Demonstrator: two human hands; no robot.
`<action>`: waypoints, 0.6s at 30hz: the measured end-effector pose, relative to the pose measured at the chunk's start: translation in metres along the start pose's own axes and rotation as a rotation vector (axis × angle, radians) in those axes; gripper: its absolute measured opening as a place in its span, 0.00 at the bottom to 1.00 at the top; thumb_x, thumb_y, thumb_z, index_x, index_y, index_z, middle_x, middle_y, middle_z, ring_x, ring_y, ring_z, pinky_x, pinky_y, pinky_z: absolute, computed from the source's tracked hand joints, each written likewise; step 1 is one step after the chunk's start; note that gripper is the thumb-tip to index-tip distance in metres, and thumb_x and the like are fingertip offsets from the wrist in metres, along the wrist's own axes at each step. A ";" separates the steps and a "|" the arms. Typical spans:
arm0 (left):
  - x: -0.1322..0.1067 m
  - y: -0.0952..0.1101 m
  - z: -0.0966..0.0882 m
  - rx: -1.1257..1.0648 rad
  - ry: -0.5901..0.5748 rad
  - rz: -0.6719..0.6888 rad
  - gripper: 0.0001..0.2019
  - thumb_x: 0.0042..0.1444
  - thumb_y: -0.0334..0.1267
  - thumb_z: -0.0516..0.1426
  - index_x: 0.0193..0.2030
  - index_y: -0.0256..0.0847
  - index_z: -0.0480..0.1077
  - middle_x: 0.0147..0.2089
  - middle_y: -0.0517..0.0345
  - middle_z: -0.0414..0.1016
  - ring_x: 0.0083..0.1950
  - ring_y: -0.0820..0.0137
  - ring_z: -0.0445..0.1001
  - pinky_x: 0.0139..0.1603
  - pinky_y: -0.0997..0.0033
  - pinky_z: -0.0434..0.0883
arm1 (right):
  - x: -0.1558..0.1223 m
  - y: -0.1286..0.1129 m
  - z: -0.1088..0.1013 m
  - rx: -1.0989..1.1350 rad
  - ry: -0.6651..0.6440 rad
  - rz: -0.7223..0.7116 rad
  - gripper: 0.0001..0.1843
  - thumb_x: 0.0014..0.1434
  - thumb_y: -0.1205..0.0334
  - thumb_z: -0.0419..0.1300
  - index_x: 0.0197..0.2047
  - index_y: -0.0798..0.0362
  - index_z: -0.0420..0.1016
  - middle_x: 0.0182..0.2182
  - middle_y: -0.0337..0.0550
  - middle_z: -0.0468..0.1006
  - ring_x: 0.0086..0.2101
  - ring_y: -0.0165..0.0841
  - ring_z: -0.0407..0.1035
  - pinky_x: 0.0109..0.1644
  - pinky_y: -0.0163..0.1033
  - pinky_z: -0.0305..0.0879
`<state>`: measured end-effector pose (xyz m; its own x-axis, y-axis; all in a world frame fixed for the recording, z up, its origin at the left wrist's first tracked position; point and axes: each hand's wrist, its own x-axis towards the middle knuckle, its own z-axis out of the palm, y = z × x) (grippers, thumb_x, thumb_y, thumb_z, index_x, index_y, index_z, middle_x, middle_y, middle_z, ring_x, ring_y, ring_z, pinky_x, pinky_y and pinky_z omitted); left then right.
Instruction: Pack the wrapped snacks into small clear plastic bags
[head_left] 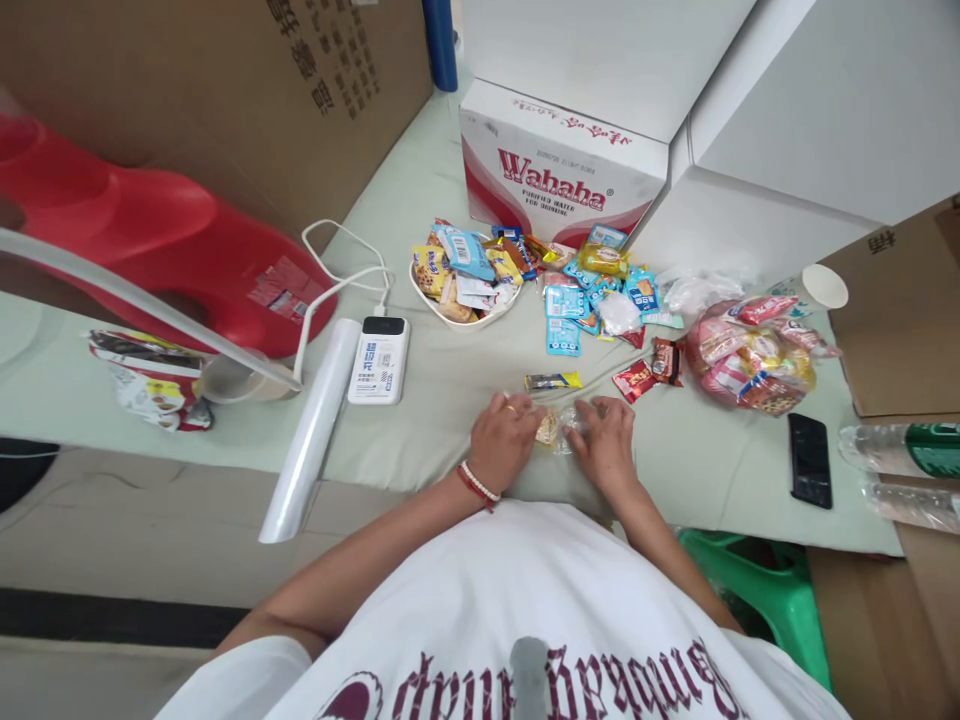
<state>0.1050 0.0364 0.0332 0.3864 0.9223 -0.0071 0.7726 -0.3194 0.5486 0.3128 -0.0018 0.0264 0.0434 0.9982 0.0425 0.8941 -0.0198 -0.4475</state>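
- seems to be mid-handling of a small snack, on the pale green cloth at the near side, between the left hand and the right hand; perhaps working at the clear wrapper, though cannot tell whether torn or whole.
- at the left hand, see curled fingers close against the snack's left side; cannot tell whether pinching, tips being partly hidden.
- at the right hand, see a thumb apart from bent fingers, beside the wrapper; cannot tell whether gripping film.
- judging from this pose, next calls for a sure pinch on thin film and a light touch, to spare the contents.
- just beyond the hands, see a narrow packet, lying flat.
- farther and to the left, see a white bowl, heaped above its rim with yellow, blue and white packets.
- right of the bowl, near the wahaha box, see loose blue packets; cannot see into the box.
- on the right, see a see-through bag, bulging with pink and yellow packets.
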 end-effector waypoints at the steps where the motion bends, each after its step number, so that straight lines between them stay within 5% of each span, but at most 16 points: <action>1: -0.001 -0.001 0.000 0.031 0.066 -0.040 0.19 0.66 0.43 0.57 0.62 0.47 0.74 0.62 0.43 0.74 0.60 0.50 0.70 0.58 0.49 0.67 | -0.002 0.001 -0.001 -0.021 -0.001 0.004 0.17 0.65 0.58 0.61 0.55 0.53 0.78 0.60 0.63 0.64 0.62 0.58 0.54 0.65 0.67 0.57; 4: 0.000 -0.009 -0.001 0.088 0.153 -0.175 0.33 0.58 0.53 0.65 0.66 0.38 0.68 0.64 0.33 0.70 0.64 0.42 0.65 0.60 0.43 0.63 | -0.002 -0.006 -0.007 0.056 -0.018 -0.016 0.10 0.68 0.60 0.56 0.47 0.50 0.78 0.59 0.59 0.67 0.58 0.52 0.63 0.62 0.60 0.64; 7: 0.002 -0.013 0.001 0.092 0.065 -0.194 0.25 0.59 0.54 0.63 0.56 0.39 0.71 0.52 0.38 0.76 0.57 0.45 0.70 0.56 0.46 0.66 | 0.004 -0.024 -0.008 0.211 -0.093 -0.071 0.13 0.72 0.60 0.50 0.49 0.47 0.77 0.45 0.51 0.77 0.45 0.43 0.72 0.52 0.49 0.72; 9: 0.002 -0.011 0.003 0.061 0.095 -0.177 0.19 0.61 0.50 0.60 0.53 0.39 0.70 0.50 0.40 0.76 0.53 0.49 0.73 0.52 0.50 0.69 | 0.011 -0.037 -0.003 0.300 -0.121 -0.126 0.15 0.72 0.60 0.49 0.52 0.48 0.76 0.43 0.51 0.78 0.45 0.42 0.73 0.52 0.48 0.72; 13: -0.005 0.004 0.004 -0.075 0.258 0.037 0.21 0.63 0.44 0.56 0.60 0.39 0.65 0.53 0.39 0.74 0.54 0.51 0.74 0.54 0.50 0.71 | 0.020 -0.049 0.007 0.544 -0.168 -0.146 0.22 0.72 0.51 0.52 0.63 0.50 0.69 0.55 0.54 0.76 0.55 0.42 0.71 0.60 0.50 0.71; 18: -0.010 0.017 0.001 -0.423 0.091 0.348 0.36 0.61 0.38 0.56 0.74 0.42 0.48 0.62 0.39 0.71 0.64 0.51 0.72 0.66 0.42 0.69 | 0.014 -0.030 -0.002 0.782 -0.196 0.025 0.24 0.69 0.49 0.56 0.64 0.50 0.67 0.60 0.51 0.76 0.59 0.41 0.71 0.67 0.50 0.66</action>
<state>0.1149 0.0216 0.0419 0.5231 0.7988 0.2970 0.3298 -0.5111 0.7938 0.2876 0.0128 0.0425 -0.0852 0.9912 -0.1009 0.3203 -0.0686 -0.9448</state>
